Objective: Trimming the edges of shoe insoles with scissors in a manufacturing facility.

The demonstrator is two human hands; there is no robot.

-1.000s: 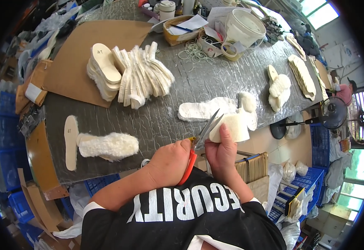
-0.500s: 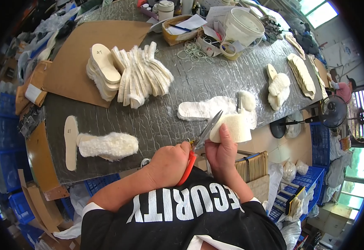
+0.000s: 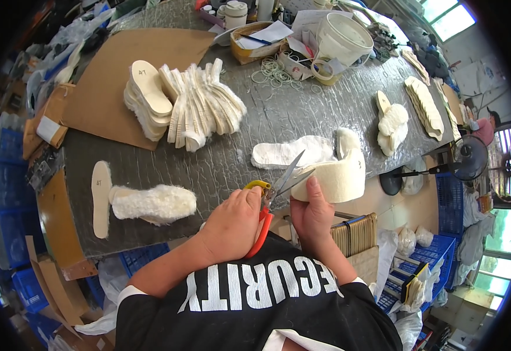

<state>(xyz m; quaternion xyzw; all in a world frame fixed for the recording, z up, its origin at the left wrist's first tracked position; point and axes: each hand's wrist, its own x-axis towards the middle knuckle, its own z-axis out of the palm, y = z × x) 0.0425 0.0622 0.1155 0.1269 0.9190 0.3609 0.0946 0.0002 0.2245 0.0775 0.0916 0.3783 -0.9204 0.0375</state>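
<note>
My left hand (image 3: 232, 225) grips scissors (image 3: 279, 187) with red and yellow handles; their blades are parted and point up and to the right. My right hand (image 3: 313, 213) holds a cream fleece-lined insole (image 3: 340, 175) by its near edge, at the table's front edge. The blade tips sit right at the insole's left end. Just behind it a white fleece sole piece (image 3: 285, 153) lies flat on the grey table (image 3: 279, 117).
A stack of fleece insoles (image 3: 185, 105) rests on brown cardboard (image 3: 109, 76) at the back left. A flat insole (image 3: 100, 196) and a fluffy insole (image 3: 153, 203) lie front left. A white bucket (image 3: 343, 38), tape rolls and more insoles (image 3: 425, 105) are at the back right.
The scissor blades have opened a little and shifted slightly toward the insole's edge. My right hand has turned the insole a touch. Nothing else has moved.
</note>
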